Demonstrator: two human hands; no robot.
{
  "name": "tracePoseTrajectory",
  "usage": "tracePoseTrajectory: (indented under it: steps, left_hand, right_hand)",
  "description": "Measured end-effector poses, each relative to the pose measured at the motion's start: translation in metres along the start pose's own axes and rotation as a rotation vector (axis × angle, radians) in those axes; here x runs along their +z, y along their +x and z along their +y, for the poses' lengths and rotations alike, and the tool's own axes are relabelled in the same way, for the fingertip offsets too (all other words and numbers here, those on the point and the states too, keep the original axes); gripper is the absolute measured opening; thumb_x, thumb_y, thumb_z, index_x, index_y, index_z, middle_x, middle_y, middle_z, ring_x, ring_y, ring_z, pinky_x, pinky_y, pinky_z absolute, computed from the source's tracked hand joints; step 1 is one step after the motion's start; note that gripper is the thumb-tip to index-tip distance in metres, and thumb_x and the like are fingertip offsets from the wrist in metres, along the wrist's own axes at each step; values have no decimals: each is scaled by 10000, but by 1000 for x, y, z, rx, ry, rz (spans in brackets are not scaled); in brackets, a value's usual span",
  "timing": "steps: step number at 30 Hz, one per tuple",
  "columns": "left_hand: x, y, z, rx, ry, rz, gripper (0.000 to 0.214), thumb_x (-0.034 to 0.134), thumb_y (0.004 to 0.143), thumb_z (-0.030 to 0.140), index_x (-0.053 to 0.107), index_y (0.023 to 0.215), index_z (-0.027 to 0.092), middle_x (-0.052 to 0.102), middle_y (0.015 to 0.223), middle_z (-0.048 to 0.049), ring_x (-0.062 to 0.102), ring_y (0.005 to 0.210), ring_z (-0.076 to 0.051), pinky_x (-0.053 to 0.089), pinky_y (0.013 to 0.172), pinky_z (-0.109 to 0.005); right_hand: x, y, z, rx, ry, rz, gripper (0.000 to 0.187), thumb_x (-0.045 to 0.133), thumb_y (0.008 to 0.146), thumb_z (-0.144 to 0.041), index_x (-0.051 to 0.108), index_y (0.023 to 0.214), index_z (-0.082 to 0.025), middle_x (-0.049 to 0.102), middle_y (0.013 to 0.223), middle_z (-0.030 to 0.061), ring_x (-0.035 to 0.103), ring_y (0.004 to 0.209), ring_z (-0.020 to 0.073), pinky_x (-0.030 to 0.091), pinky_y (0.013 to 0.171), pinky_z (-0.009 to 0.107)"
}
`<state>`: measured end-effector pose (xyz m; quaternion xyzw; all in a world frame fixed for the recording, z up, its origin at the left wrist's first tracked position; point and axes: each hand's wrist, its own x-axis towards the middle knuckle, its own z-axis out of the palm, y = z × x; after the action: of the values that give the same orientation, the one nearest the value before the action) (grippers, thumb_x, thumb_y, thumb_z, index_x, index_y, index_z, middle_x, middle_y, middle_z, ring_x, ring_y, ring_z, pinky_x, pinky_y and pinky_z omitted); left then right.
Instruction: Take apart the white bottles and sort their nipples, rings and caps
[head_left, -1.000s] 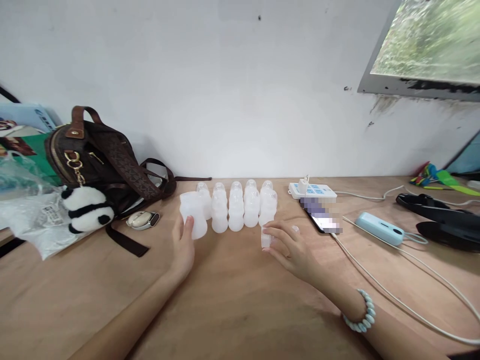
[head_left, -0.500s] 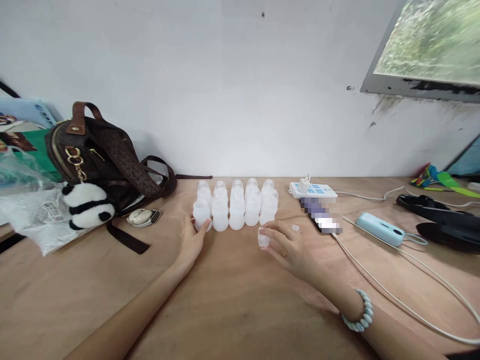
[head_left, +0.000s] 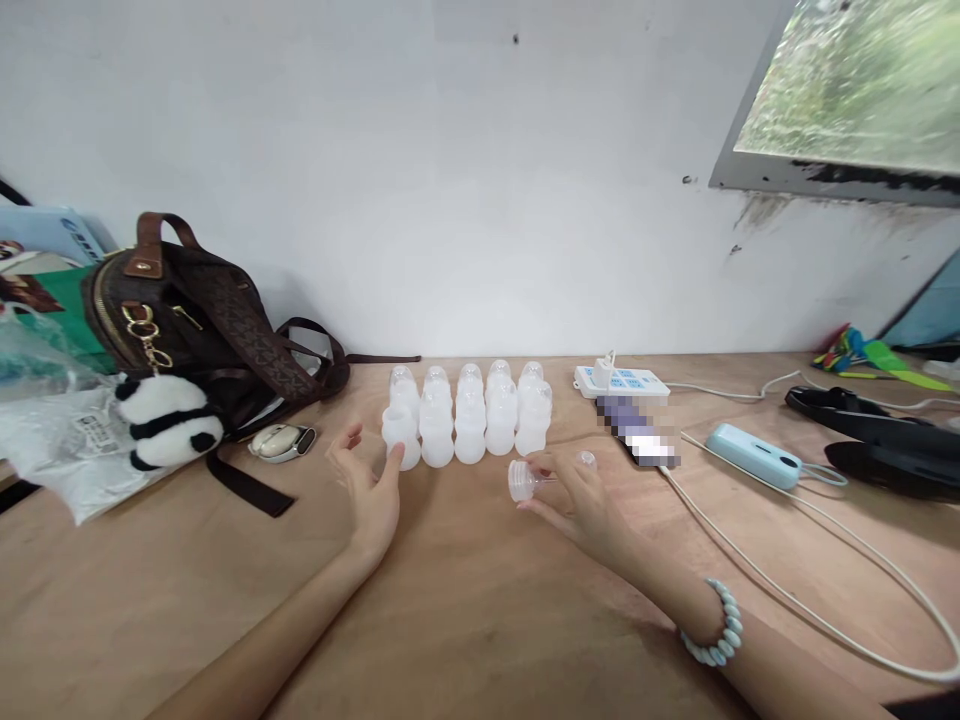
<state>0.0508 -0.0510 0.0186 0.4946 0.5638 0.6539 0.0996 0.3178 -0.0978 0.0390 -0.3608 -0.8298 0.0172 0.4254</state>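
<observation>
Left hand (head_left: 369,492): open, fingers spread, palm turned inward. Index fingertip touches the base of an uncapped bottle (head_left: 399,437), which stands upright at the left end of the bottle rows. Nothing is gripped.

Right hand (head_left: 577,497): fingers pinched on a small clear cap (head_left: 520,481), held on its side just above the surface (head_left: 465,600), in front of the right end of the bottle rows. A beaded bracelet (head_left: 715,628) sits on this wrist.

Bottle rows (head_left: 472,415): translucent white plastic bottles, upright, packed touching in 2 rows, 5 across at the back; all but the left front one carry clear domed caps.

Loose cap (head_left: 587,459): a second clear cap, lying on the surface just beyond the right hand's fingers, right of the bottle rows.

Power strip (head_left: 622,381): white, right of the bottle rows, against the wall, with a plug in it.

Phone (head_left: 636,436): lies in front of the power strip, screen blurred, with a white cable (head_left: 795,600) running off it toward the near right.

Blue device (head_left: 754,456): pale blue, oblong, right of the phone.

Bag (head_left: 195,315): brown, left of the bottle rows, strap trailing on the surface. A panda plush (head_left: 166,432) hangs at its front; a small oval case (head_left: 283,441) lies between the bag and the bottle rows.

Plastic wrap (head_left: 52,430): clear, crumpled, left of the panda plush.
</observation>
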Motion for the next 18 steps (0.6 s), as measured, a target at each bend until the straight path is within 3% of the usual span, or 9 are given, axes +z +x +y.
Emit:
tracePoseTrajectory:
  steps: [2, 5, 7, 9, 13, 18]
  left_hand:
    - [-2, -10, 13, 88, -89, -69, 352, 618, 845, 369, 495, 1142, 228, 509, 1189, -74, 478, 1156, -269, 344, 1022, -429]
    - [-3, -28, 32, 115, -192, -397, 116, 585, 877, 329, 614, 894, 217, 609, 898, -29, 569, 906, -222, 421, 854, -332]
    - [-2, -39, 45, 17, -278, -664, 159, 573, 889, 334, 659, 842, 209, 631, 821, -26, 579, 829, -210, 433, 788, -303]
    - [-1, -48, 55, -103, -351, -841, 218, 560, 902, 355, 695, 833, 199, 638, 804, -27, 575, 804, -206, 431, 775, -294]
    - [0, -55, 65, -327, -476, -984, 267, 587, 891, 391, 738, 814, 184, 659, 792, -23, 571, 808, -203, 430, 797, -289]
    - [-2, -55, 64, -572, -507, -1056, 213, 706, 799, 381, 760, 821, 176, 667, 724, -7, 556, 726, -171, 421, 722, -255]
  right_hand:
    - [1, 0, -2, -8, 42, 10, 243, 621, 931, -352, 550, 1122, -220, 692, 975, 93, 688, 886, 239, 579, 758, 370]
    - [2, 1, -8, -59, 124, 17, 225, 631, 928, -326, 563, 1115, -222, 685, 1032, 101, 679, 952, 238, 577, 803, 370]
    - [4, 1, -12, -103, 154, 16, 213, 633, 928, -301, 571, 1112, -215, 677, 1059, 109, 669, 968, 230, 577, 811, 358]
    - [6, 1, -16, -142, 155, 6, 170, 621, 935, -267, 584, 1091, -210, 669, 1064, 112, 660, 965, 223, 578, 802, 350]
    - [10, -1, -22, -193, 148, -9, 114, 572, 958, -220, 602, 1068, -207, 658, 1069, 106, 645, 950, 212, 579, 778, 344]
    - [14, -3, -23, -210, 149, -33, 69, 558, 959, -192, 609, 1003, -207, 657, 1048, 97, 624, 895, 198, 569, 743, 337]
